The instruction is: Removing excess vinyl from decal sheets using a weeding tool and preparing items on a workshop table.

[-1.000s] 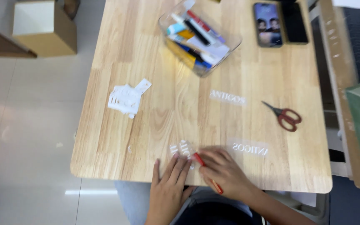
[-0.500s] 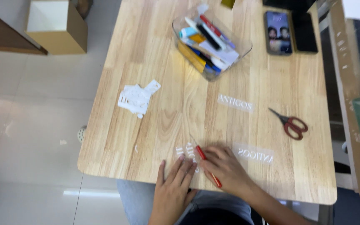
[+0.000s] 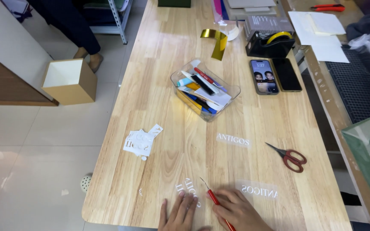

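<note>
i'm working at a pale wooden table (image 3: 159, 77) with a smooth, striped grain. my left hand (image 3: 180, 212) is lying flat, fingers spread apart, pressing down a clear film of white cut letters (image 3: 188, 188) at the near edge. my right hand (image 3: 238, 210) is closing around a thin red-handled pick (image 3: 214, 199), its fine metal tip pointing up at the letters. another clear strip of white letters (image 3: 258, 191) is lying just beside my right hand, and a third (image 3: 233, 140) farther up. red-handled scissors (image 3: 291, 157) are resting open to the right. a clear plastic box (image 3: 205, 90) of tools is sitting mid-table, and peeled white backing scraps (image 3: 141, 141) are lying to the left.
</note>
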